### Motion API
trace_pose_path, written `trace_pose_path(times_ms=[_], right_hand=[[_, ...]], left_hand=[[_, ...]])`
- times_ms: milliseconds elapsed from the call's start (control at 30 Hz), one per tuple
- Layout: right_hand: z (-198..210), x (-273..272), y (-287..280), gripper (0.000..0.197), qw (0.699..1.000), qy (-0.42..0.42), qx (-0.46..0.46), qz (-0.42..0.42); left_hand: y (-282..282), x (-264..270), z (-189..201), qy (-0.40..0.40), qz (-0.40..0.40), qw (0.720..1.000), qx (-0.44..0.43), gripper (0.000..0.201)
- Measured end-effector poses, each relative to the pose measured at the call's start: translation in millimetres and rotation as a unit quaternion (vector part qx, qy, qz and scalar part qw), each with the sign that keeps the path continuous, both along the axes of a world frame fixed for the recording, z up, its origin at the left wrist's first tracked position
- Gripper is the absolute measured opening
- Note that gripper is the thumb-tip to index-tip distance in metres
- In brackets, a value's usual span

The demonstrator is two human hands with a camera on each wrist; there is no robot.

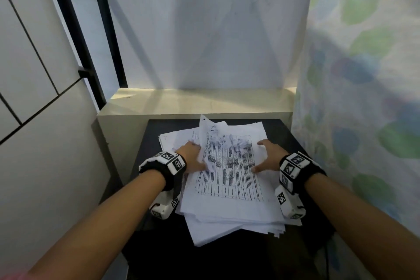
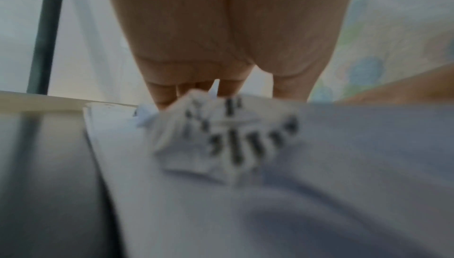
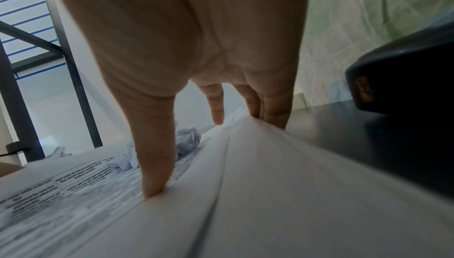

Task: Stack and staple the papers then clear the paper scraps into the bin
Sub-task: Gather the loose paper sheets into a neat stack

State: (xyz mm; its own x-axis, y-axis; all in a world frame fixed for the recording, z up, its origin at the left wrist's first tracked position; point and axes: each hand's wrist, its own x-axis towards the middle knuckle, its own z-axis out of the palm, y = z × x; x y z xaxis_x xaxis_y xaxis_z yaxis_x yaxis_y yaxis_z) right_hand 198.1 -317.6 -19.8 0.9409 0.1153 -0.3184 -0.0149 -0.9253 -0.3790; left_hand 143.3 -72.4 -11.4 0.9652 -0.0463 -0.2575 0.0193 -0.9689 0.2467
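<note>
A loose, uneven stack of printed papers lies on a black table. Several crumpled paper scraps sit on its far end. My left hand lies at the stack's left edge, fingers straight, beside a sheet that curls up there. A printed scrap sits just in front of those fingers. My right hand is at the stack's right edge. Its thumb presses on the top sheet and its fingers lie straight along the stack's side.
A pale ledge and white wall stand behind the table. A patterned curtain hangs at the right, a tiled wall at the left. A dark rounded object sits on the table right of my right hand.
</note>
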Motion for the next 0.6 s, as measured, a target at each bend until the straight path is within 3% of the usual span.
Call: trace_pose_path(times_ms=[200,333,500,600], right_hand=[[1.9,8.9,-0.6,0.129,0.998,0.006,0.030,-0.054],[2.2,8.8,4.0,0.121,0.997,0.005,0.020,-0.074],[7.5,5.4,0.1,0.098,0.996,-0.013,0.068,-0.061],[8.8,10.4,-5.9,0.096,0.988,-0.017,0.127,-0.085]], left_hand=[[-13.7,0.1,6.3,0.001,0.056,0.991,-0.119,0.061],[-15.8,0.5,10.8,-0.037,0.076,0.978,-0.189,0.066],[-12.0,-1.7,22.9,-0.110,0.063,0.953,-0.274,0.031],[-6.0,-4.1,29.2,-0.140,0.065,0.934,-0.322,0.032]])
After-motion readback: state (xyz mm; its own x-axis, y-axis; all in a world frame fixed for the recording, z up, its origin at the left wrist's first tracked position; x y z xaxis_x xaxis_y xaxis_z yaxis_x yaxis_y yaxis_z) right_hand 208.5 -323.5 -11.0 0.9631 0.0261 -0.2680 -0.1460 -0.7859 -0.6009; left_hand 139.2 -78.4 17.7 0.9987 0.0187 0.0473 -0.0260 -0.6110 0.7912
